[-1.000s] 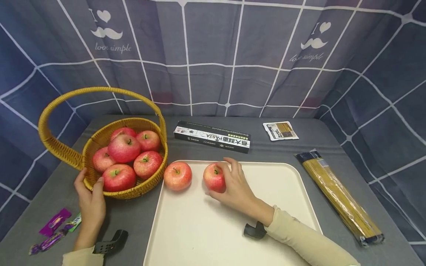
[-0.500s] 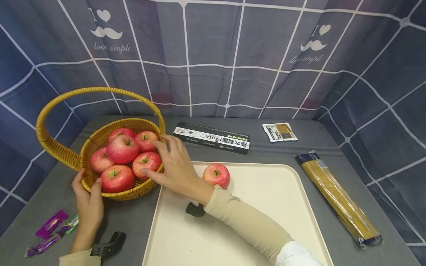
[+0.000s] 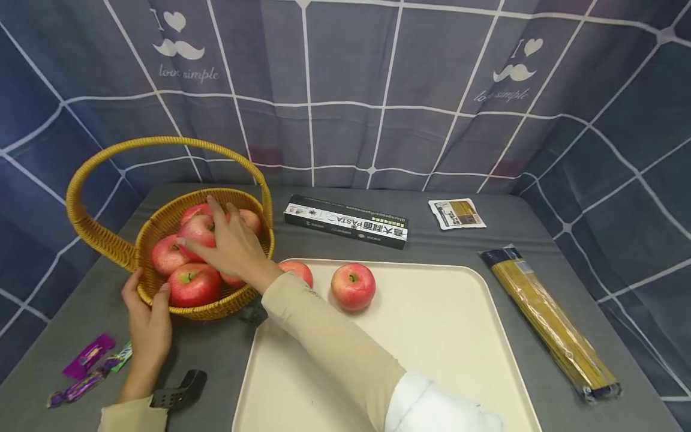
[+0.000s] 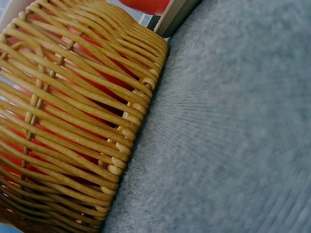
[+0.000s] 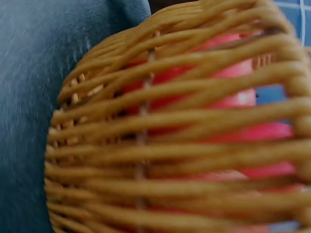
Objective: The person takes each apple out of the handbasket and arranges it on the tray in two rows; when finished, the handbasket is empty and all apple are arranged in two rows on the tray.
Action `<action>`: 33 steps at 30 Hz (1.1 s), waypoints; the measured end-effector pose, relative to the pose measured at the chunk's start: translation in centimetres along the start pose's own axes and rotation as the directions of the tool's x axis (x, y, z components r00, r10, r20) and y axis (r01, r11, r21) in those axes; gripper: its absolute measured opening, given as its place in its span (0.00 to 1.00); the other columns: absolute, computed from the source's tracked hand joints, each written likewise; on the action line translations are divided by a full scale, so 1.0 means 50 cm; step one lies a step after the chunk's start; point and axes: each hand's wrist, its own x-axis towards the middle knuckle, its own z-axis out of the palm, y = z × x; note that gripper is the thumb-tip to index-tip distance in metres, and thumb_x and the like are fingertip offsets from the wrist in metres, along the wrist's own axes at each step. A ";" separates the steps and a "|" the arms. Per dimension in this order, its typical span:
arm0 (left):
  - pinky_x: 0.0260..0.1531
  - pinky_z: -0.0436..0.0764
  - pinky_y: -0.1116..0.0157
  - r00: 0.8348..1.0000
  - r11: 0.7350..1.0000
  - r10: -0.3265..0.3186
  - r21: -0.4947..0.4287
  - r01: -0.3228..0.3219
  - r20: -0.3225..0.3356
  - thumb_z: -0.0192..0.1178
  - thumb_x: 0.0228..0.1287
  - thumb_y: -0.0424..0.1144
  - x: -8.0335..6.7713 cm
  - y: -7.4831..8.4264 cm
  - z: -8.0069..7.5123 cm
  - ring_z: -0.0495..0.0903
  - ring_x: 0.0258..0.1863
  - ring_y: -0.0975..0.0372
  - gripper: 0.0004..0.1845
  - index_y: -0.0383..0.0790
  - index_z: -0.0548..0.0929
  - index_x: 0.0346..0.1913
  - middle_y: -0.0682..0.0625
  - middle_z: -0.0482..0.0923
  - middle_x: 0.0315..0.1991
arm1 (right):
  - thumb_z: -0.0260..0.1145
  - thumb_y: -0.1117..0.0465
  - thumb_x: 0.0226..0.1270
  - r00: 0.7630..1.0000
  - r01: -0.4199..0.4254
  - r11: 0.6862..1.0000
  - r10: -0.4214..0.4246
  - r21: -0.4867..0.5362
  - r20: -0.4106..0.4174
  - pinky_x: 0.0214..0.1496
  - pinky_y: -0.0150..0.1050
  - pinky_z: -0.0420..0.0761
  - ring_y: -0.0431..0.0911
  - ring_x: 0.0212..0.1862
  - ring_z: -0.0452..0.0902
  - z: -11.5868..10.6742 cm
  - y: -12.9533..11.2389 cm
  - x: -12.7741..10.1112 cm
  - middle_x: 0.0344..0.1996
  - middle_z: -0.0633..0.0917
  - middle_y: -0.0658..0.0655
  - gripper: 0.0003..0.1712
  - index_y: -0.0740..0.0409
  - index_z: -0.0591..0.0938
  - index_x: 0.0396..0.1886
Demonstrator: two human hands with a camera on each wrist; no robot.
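Note:
At the left in the head view, a yellow woven basket [image 3: 220, 309] with a tall hoop handle holds several red apples. My left hand [image 3: 149, 324] grips its near left rim, thumb at the inner side and fingers outside. Over the heap reaches my right hand [image 3: 234, 243], its fingers and thumb spread about the topmost apple [image 3: 197, 229] and partly covering it. The apples at the right of the basket are partly hidden by this hand. Through the weave, red fruit shows in both wrist views, where the basket wall [image 4: 82, 111] fills much of the picture; neither shows the fingers.
A cream tray [image 3: 302, 384] bears an apple [image 3: 353, 287] and another apple [image 3: 298, 271], half behind the right sleeve. Behind lie a black pasta box [image 3: 345, 221] and a small sachet [image 3: 457, 214]. Packed spaghetti [image 3: 547, 324] lies right, wrapped candies [image 3: 89, 356] left.
My right hand has left the apple on the tray and moved left, across the basket's right rim, to the topmost apple. My left hand stays on the rim.

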 end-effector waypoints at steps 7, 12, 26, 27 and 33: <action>0.63 0.52 0.71 1.000 1.000 0.014 0.022 -0.014 -0.006 0.45 0.65 0.42 0.001 0.003 0.002 0.57 0.64 0.61 0.28 0.52 0.53 0.67 0.43 0.55 0.67 | 0.47 0.30 0.58 1.000 0.010 0.997 -0.008 -0.082 0.024 0.64 0.40 0.62 0.44 0.60 0.66 0.031 0.006 0.006 0.57 0.73 0.51 0.46 0.49 0.50 0.69; 0.65 0.51 0.64 1.000 0.999 0.025 0.024 -0.025 0.000 0.46 0.64 0.41 0.002 0.002 0.002 0.56 0.65 0.57 0.28 0.50 0.54 0.67 0.41 0.55 0.67 | 0.61 0.34 0.51 0.997 0.059 0.985 -0.050 0.160 -0.063 0.59 0.33 0.68 0.39 0.56 0.67 0.024 0.022 -0.001 0.53 0.73 0.47 0.46 0.43 0.56 0.66; 0.60 0.55 0.75 1.000 1.000 0.025 0.008 -0.025 -0.005 0.46 0.65 0.41 -0.003 -0.002 -0.003 0.59 0.62 0.63 0.28 0.51 0.54 0.67 0.43 0.57 0.66 | 0.71 0.41 0.44 0.974 0.228 0.931 -0.218 0.284 -0.067 0.54 0.35 0.72 0.36 0.55 0.66 -0.217 0.172 -0.161 0.52 0.71 0.45 0.33 0.33 0.74 0.55; 0.60 0.55 0.75 1.000 1.000 0.024 0.005 -0.024 -0.002 0.46 0.65 0.41 -0.002 -0.002 -0.003 0.59 0.62 0.63 0.28 0.51 0.53 0.67 0.43 0.57 0.66 | 0.71 0.41 0.43 0.977 0.214 0.936 -0.201 0.281 -0.074 0.54 0.36 0.72 0.36 0.55 0.66 -0.231 0.196 -0.182 0.52 0.71 0.45 0.32 0.32 0.75 0.53; 0.59 0.55 0.76 0.999 0.999 0.033 0.033 -0.033 -0.009 0.46 0.65 0.41 -0.002 -0.004 -0.004 0.59 0.62 0.63 0.28 0.51 0.54 0.67 0.42 0.58 0.66 | 0.74 0.44 0.40 0.992 0.017 0.972 0.012 0.236 -0.122 0.54 0.47 0.70 0.42 0.55 0.68 -0.290 0.340 -0.329 0.53 0.71 0.44 0.33 0.33 0.76 0.52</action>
